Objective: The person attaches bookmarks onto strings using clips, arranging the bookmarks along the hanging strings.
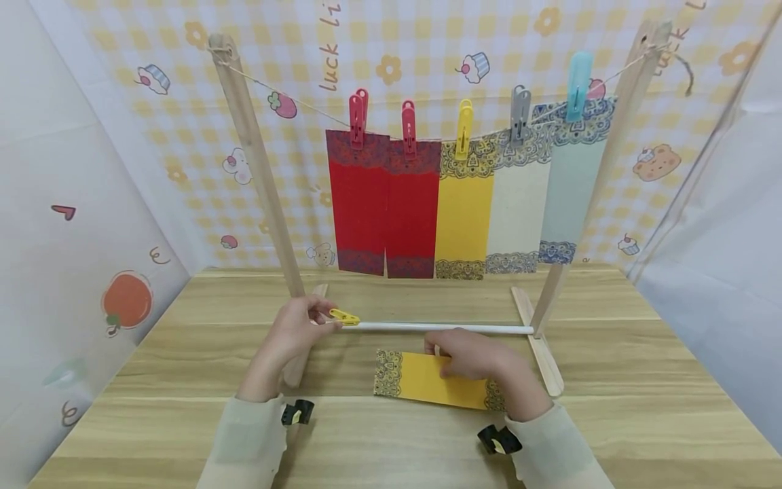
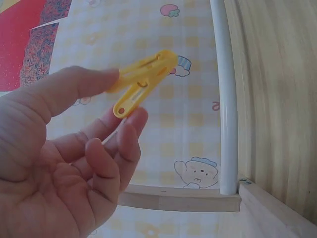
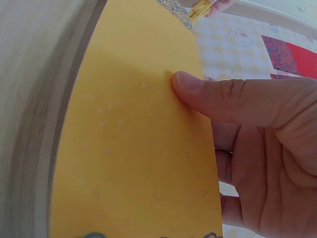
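Note:
Between thumb and fingers, the left hand (image 1: 301, 320) pinches a yellow clothespin (image 2: 143, 82) by its handle end, in front of the left post. In the left wrist view its two halves spread apart at the thumb side. The right hand (image 1: 473, 354) grips a yellow paper strip (image 3: 133, 124) with dark lace patterns at both ends. Its thumb lies on the strip's face, with the other fingers behind the edge. In the head view the strip lies nearly level above the table, right of the left hand.
Twine strung between two wooden posts (image 1: 259, 163) bears red strips (image 1: 412, 210), a yellow strip (image 1: 464, 217), a cream strip (image 1: 519, 210) and a pale blue strip (image 1: 571, 190), each clipped by a clothespin. A white rod (image 1: 427, 327) joins the posts low down, above the wooden table (image 1: 379, 441).

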{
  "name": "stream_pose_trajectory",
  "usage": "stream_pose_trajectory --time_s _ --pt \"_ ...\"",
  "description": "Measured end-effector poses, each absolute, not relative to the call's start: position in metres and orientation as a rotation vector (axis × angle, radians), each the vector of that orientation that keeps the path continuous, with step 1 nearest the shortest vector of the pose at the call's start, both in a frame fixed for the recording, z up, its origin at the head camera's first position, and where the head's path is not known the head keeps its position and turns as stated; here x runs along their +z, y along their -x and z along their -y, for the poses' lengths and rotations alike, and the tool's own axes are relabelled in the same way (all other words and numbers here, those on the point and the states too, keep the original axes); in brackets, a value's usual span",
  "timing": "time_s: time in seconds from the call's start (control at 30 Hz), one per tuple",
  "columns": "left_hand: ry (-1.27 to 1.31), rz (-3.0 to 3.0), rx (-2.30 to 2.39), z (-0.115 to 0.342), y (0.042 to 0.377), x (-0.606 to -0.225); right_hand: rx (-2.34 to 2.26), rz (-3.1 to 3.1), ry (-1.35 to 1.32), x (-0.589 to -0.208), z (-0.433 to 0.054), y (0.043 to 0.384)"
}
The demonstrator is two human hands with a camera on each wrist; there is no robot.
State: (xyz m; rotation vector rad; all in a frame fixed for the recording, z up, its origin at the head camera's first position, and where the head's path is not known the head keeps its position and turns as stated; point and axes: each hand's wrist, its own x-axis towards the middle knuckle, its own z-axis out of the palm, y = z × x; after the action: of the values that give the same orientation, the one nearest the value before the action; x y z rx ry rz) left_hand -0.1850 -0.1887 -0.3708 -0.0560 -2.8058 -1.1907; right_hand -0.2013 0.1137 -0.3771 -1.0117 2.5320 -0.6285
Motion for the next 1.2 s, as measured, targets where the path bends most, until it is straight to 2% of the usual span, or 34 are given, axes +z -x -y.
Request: stream_pose_trajectory --time_s 1.2 --pt "0.179 2.642 -1.265 0.185 0.167 -0.345 -0.707 -2.584 1.109 -0.360 -0.114 0.191"
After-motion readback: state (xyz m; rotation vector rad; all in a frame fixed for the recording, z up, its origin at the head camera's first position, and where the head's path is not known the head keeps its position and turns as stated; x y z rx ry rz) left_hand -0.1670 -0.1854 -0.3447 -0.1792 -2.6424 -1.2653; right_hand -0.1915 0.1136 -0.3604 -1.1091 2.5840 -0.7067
